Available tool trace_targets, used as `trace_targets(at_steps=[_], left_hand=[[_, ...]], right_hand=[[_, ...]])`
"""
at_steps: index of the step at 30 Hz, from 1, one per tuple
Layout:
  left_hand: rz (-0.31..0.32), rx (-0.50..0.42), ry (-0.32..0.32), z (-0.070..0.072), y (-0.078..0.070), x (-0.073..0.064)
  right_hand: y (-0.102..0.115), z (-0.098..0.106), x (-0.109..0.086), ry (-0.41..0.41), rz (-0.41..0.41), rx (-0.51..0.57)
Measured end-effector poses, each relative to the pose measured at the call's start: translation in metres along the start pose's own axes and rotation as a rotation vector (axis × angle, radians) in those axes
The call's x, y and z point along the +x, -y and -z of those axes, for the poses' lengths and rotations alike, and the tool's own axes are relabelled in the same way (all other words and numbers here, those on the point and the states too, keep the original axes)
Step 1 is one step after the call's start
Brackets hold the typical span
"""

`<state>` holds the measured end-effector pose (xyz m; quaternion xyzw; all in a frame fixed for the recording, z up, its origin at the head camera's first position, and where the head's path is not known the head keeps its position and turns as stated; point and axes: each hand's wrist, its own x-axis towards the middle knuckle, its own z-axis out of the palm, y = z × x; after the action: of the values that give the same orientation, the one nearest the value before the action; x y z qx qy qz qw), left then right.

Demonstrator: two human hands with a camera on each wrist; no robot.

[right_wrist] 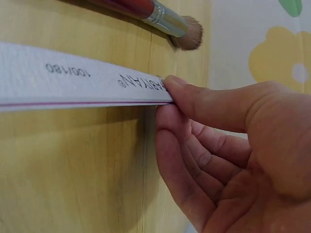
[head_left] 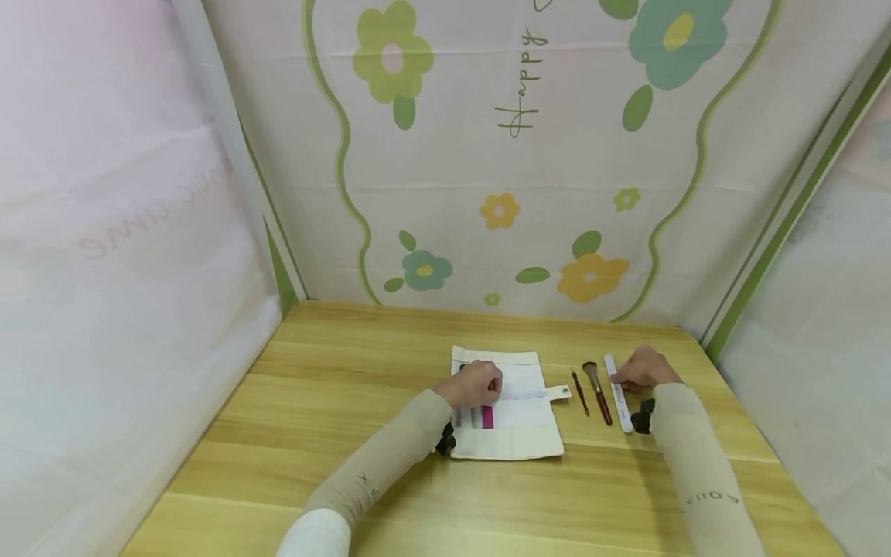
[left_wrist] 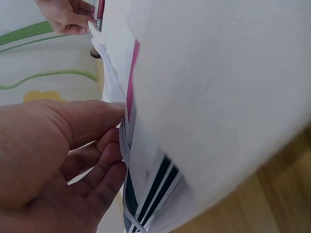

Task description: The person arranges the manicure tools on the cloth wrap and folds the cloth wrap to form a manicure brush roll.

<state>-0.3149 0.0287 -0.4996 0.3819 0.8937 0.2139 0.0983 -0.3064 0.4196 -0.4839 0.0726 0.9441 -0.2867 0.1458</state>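
Note:
A white roll-up tool pouch lies unfolded on the table, with a magenta-edged strip and a dark-striped piece tucked in it. Over its left part is my left hand; in the left wrist view the thumb and fingertips pinch the pouch's pale elastic band. To the right of the pouch, my right hand pinches the far end of a white nail file between thumb and index finger. Printed on the file are "100/180" and a brand name.
Between pouch and nail file lie a soft brush with a dark red handle and a thin dark tool. The pouch's snap strap points toward them. Printed fabric walls enclose the wooden table behind and at both sides.

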Motion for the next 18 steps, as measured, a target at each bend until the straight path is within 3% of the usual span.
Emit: trace_targets(at_steps=[10, 18], left_hand=[[0.038, -0.046, 0.013, 0.000, 0.001, 0.001], [0.013, -0.052, 0.017, 0.002, 0.002, -0.001]], right_hand=[[0.011, 0.016, 0.000, 0.019, 0.079, 0.017], [0.032, 0.014, -0.004, 0.019, 0.120, 0.103]])
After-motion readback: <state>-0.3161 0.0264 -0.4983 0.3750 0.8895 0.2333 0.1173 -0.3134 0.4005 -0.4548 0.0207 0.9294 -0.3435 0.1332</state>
